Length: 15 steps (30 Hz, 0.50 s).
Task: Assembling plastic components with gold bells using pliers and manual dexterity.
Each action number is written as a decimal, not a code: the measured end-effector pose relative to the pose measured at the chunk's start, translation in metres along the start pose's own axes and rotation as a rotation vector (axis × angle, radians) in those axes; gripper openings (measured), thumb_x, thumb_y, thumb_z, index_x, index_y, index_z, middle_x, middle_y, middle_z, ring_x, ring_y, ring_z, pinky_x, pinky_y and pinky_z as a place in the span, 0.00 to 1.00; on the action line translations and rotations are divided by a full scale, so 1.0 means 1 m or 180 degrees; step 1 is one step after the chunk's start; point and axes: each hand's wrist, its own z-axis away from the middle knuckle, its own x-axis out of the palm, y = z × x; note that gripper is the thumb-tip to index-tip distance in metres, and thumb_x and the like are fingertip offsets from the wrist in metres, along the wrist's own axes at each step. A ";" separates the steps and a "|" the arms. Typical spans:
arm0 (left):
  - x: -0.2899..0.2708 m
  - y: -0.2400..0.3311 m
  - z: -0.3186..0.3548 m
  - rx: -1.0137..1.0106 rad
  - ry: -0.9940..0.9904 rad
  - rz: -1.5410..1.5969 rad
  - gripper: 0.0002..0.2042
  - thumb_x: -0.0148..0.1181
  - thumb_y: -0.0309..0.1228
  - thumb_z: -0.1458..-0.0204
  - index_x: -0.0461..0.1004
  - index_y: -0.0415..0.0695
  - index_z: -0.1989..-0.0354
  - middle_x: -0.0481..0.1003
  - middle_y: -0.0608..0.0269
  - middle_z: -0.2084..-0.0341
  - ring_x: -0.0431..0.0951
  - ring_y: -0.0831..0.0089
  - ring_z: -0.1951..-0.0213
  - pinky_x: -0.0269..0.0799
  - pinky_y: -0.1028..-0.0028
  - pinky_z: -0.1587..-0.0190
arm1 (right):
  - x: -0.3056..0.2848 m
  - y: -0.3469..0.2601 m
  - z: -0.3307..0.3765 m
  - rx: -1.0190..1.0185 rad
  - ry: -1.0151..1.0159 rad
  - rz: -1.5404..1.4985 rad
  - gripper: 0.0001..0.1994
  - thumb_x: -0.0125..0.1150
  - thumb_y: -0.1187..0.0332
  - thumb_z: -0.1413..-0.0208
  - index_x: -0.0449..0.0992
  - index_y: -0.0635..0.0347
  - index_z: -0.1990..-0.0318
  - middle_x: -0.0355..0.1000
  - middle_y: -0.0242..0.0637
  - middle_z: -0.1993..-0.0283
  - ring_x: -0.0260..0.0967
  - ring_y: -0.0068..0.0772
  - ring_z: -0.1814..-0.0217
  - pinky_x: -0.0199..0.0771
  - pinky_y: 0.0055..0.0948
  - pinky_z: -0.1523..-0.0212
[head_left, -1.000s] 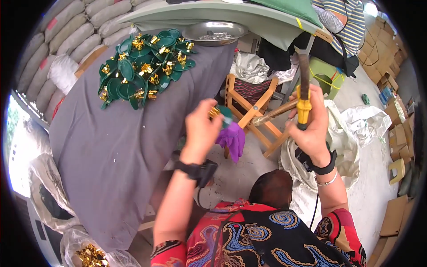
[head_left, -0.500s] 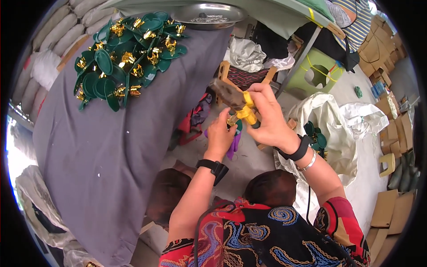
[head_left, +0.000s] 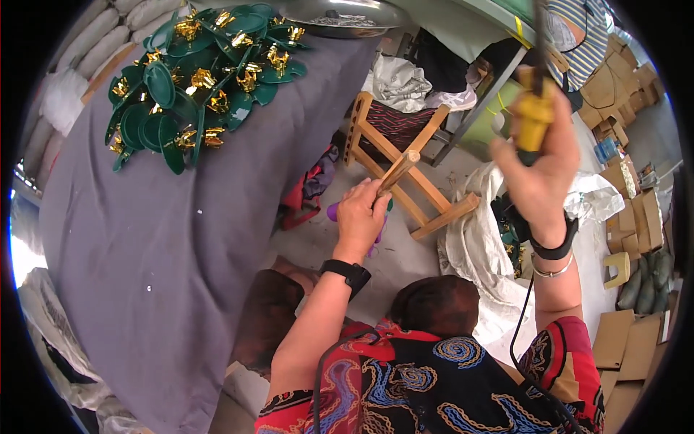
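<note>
Raised at the upper right is my right hand [head_left: 546, 163], closed round the yellow handles of a pair of pliers [head_left: 535, 119]. The pliers point upward and are smeared by motion. My left hand [head_left: 359, 217] is low in the middle, above the floor, its fingers closed on a green piece [head_left: 390, 205] that is mostly hidden. Purple cloth [head_left: 333, 211] shows beside that hand. To the left, a pile of dark green oval pieces [head_left: 160, 87] with shiny gold parts [head_left: 203, 78] lies on the grey-draped table [head_left: 159, 239].
A metal bowl [head_left: 343, 30] with small silvery bits sits at the table's far end. Beyond my left hand stands a wooden folding stool [head_left: 426, 192]. An open white sack [head_left: 463, 253] holding green pieces is at the right. Farther off are cardboard boxes [head_left: 623, 340] and a person in stripes [head_left: 582, 43].
My right hand has swung the pliers up and right, away from my left hand. My left hand stays nearly in place. The gold part seen at its fingertips before is now out of sight.
</note>
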 end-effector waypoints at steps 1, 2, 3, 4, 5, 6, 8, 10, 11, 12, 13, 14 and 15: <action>-0.001 0.000 -0.001 0.0025 0.0030 -0.0020 0.14 0.64 0.31 0.51 0.77 0.37 0.58 0.78 0.47 0.61 0.78 0.50 0.56 0.73 0.61 0.53 | -0.001 -0.002 0.004 0.0124 0.0063 0.0011 0.33 0.60 0.79 0.61 0.63 0.65 0.41 0.67 0.34 0.60 0.67 0.31 0.59 0.70 0.28 0.57; 0.000 0.001 -0.002 0.0044 0.0029 0.0000 0.14 0.64 0.31 0.51 0.77 0.37 0.58 0.78 0.47 0.61 0.78 0.50 0.56 0.73 0.61 0.53 | -0.002 -0.003 0.010 0.0242 0.0143 0.0018 0.32 0.60 0.78 0.62 0.64 0.64 0.42 0.68 0.37 0.61 0.67 0.35 0.61 0.70 0.28 0.58; 0.001 0.002 -0.003 0.0022 -0.0022 0.0020 0.13 0.64 0.31 0.51 0.77 0.37 0.59 0.78 0.47 0.62 0.78 0.51 0.55 0.73 0.61 0.53 | 0.004 0.008 0.024 -0.0091 -0.0784 0.0547 0.31 0.60 0.79 0.63 0.64 0.65 0.45 0.69 0.42 0.60 0.69 0.42 0.61 0.71 0.33 0.58; 0.001 0.003 -0.005 0.0005 -0.0072 0.0034 0.13 0.64 0.31 0.51 0.77 0.37 0.59 0.78 0.46 0.62 0.77 0.51 0.54 0.72 0.61 0.52 | 0.011 0.020 0.037 -0.0422 -0.1705 0.1073 0.29 0.60 0.79 0.65 0.65 0.65 0.48 0.70 0.48 0.59 0.71 0.50 0.60 0.72 0.37 0.58; -0.001 0.000 -0.001 0.0058 -0.0089 0.0044 0.13 0.64 0.31 0.51 0.77 0.37 0.59 0.78 0.46 0.62 0.77 0.51 0.54 0.72 0.61 0.52 | 0.013 0.019 0.043 -0.0406 -0.1657 0.1101 0.29 0.60 0.79 0.65 0.65 0.65 0.48 0.70 0.48 0.59 0.71 0.50 0.60 0.72 0.37 0.58; 0.000 -0.004 0.003 0.0015 -0.0059 -0.0044 0.13 0.64 0.30 0.51 0.77 0.37 0.59 0.78 0.46 0.62 0.77 0.51 0.54 0.72 0.60 0.51 | 0.015 0.022 0.043 0.0030 -0.1940 0.0961 0.28 0.60 0.79 0.65 0.65 0.65 0.49 0.68 0.50 0.59 0.69 0.54 0.59 0.71 0.39 0.58; 0.000 -0.006 0.002 -0.0005 -0.0049 -0.0134 0.13 0.64 0.30 0.51 0.77 0.38 0.58 0.78 0.47 0.62 0.77 0.51 0.53 0.71 0.60 0.51 | 0.014 0.022 0.039 0.0488 -0.2189 0.0813 0.27 0.60 0.79 0.66 0.64 0.66 0.50 0.67 0.52 0.60 0.67 0.58 0.58 0.70 0.42 0.58; -0.004 0.000 0.000 0.0022 -0.0077 0.0046 0.12 0.63 0.29 0.52 0.77 0.42 0.59 0.78 0.50 0.64 0.77 0.50 0.55 0.71 0.58 0.52 | 0.017 0.014 0.032 0.0641 -0.1574 0.0430 0.27 0.60 0.78 0.65 0.64 0.67 0.51 0.66 0.52 0.59 0.66 0.56 0.54 0.69 0.43 0.58; -0.002 0.003 -0.002 0.0094 -0.0079 -0.0021 0.12 0.63 0.28 0.52 0.77 0.40 0.59 0.78 0.47 0.63 0.78 0.51 0.56 0.72 0.60 0.55 | 0.024 0.014 0.032 0.0282 -0.1253 0.0094 0.27 0.61 0.77 0.64 0.64 0.67 0.51 0.65 0.53 0.58 0.65 0.56 0.53 0.68 0.43 0.56; 0.000 0.007 -0.002 0.0178 -0.0114 -0.0013 0.12 0.63 0.28 0.52 0.77 0.40 0.59 0.78 0.47 0.63 0.78 0.51 0.56 0.72 0.60 0.55 | 0.037 0.020 0.038 -0.0021 -0.0969 -0.0116 0.27 0.62 0.77 0.65 0.64 0.68 0.51 0.65 0.55 0.51 0.64 0.57 0.48 0.69 0.43 0.51; 0.000 0.005 -0.001 0.0084 -0.0172 -0.0040 0.11 0.63 0.28 0.52 0.77 0.40 0.61 0.77 0.49 0.65 0.77 0.50 0.56 0.72 0.59 0.55 | 0.051 0.020 0.046 -0.0167 -0.0949 -0.0105 0.27 0.62 0.77 0.65 0.64 0.68 0.51 0.62 0.58 0.45 0.62 0.60 0.43 0.66 0.42 0.43; 0.001 0.005 -0.002 0.0012 -0.0236 -0.0053 0.10 0.63 0.28 0.53 0.77 0.41 0.62 0.77 0.50 0.67 0.77 0.50 0.57 0.71 0.58 0.55 | 0.061 0.026 0.054 -0.0299 -0.1126 -0.0191 0.26 0.61 0.77 0.64 0.64 0.69 0.52 0.58 0.59 0.39 0.60 0.62 0.40 0.65 0.42 0.40; -0.002 0.003 -0.001 0.0012 -0.0369 -0.0218 0.08 0.63 0.28 0.53 0.76 0.40 0.66 0.77 0.51 0.69 0.77 0.51 0.61 0.72 0.59 0.58 | 0.072 0.026 0.058 -0.0402 -0.1259 -0.0319 0.25 0.61 0.77 0.64 0.64 0.69 0.52 0.60 0.57 0.42 0.61 0.60 0.42 0.68 0.42 0.44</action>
